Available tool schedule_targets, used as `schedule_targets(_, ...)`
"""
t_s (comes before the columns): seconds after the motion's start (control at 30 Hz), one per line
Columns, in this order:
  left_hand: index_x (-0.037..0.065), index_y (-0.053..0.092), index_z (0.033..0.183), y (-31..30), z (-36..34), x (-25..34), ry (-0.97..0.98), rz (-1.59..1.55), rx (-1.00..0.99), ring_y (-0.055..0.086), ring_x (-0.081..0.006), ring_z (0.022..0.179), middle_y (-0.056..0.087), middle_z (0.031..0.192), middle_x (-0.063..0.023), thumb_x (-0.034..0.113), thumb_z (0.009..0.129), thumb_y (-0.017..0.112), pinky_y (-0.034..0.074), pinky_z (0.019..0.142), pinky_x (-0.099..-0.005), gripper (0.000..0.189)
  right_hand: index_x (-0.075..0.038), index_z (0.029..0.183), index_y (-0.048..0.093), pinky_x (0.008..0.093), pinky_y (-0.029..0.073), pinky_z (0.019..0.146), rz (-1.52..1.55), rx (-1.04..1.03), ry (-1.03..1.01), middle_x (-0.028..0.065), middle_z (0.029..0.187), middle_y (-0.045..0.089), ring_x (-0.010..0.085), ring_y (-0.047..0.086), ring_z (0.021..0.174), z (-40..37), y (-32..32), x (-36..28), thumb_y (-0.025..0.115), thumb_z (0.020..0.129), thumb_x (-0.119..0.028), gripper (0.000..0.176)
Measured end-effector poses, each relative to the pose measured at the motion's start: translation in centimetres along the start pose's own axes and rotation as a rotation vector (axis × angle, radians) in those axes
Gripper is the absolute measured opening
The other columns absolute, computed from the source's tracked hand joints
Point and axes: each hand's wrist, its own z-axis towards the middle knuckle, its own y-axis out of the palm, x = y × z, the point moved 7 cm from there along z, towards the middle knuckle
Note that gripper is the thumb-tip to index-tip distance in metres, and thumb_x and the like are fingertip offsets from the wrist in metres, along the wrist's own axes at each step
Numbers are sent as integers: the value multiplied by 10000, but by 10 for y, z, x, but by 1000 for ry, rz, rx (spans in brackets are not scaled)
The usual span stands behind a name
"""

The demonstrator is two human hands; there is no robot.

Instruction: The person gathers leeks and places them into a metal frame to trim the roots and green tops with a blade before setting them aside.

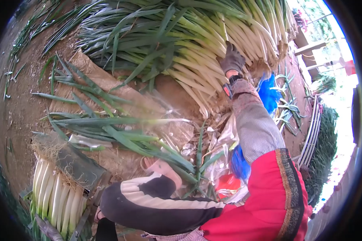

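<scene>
My right hand point(232, 60), in a dark grey glove, reaches into a large pile of long green onions point(197, 52). Its fingers close around white stalks near the root ends; how many it holds is hidden. A dark band circles the wrist below a striped sleeve point(255, 124). No part of my left hand can be made out. At lower left, a bundle of green onions point(54, 197) sits roots up between grey prongs, beside a dark plate point(78, 162). Loose green leaves point(108, 124) lie on brown sheeting between the bundle and the pile.
My bent leg point(161, 205) and a pink sandal point(167, 170) are at bottom centre. Blue plastic point(268, 93) and a red item point(228, 184) lie beside my arm. More greens point(328, 148) and pale poles point(311, 132) are at right. Leaf scraps litter the dirt ground point(16, 116).
</scene>
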Motion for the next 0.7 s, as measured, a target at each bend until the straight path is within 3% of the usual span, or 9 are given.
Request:
schedule_targets(0.17,96,394,1555,6,-2,-23,-27,-71,5,417,-366,1426,431,1568,-177,221,1042,494,323,1176,-436,537,-231,1512,376,606,399,1030,22,-11,76,126,1461,520,371,498,1338,15,-9,14,871,687,-466,990)
schedule_targets(0.27,86,399,1550,4,-2,-18,-57,-40,10,416,-365,1427,439,1561,-184,221,1044,491,321,1177,-429,532,-212,1541,329,617,381,1058,-7,-279,64,159,1495,481,370,474,1367,18,23,22,877,679,-470,1054)
schedule_targets(0.3,83,401,1549,3,-4,-18,-71,-39,5,415,-364,1427,440,1560,-186,220,1046,490,321,1177,-427,529,-142,1483,413,519,460,1033,-59,-183,49,197,1367,597,372,559,1289,17,21,22,872,696,-469,967)
schedule_targets(0.4,78,404,1545,4,-5,-23,-103,-85,-24,414,-365,1428,439,1559,-190,205,1049,492,326,1174,-425,520,-96,1389,513,507,518,955,-43,-321,14,207,1261,661,399,638,1163,31,24,19,852,703,-434,836)
schedule_targets(0.6,77,415,1539,7,-4,-23,-43,-15,26,413,-361,1429,442,1557,-191,198,1047,498,328,1173,-425,514,-19,1267,573,485,564,854,7,-304,-109,240,1048,718,408,703,977,-3,4,14,787,706,-347,684)
schedule_targets(0.7,78,423,1535,-1,-4,0,-26,20,19,419,-360,1425,446,1553,-191,223,1050,497,330,1171,-430,511,0,1243,599,479,551,855,252,-551,-236,271,996,721,439,696,954,-62,30,-7,750,702,-463,729)
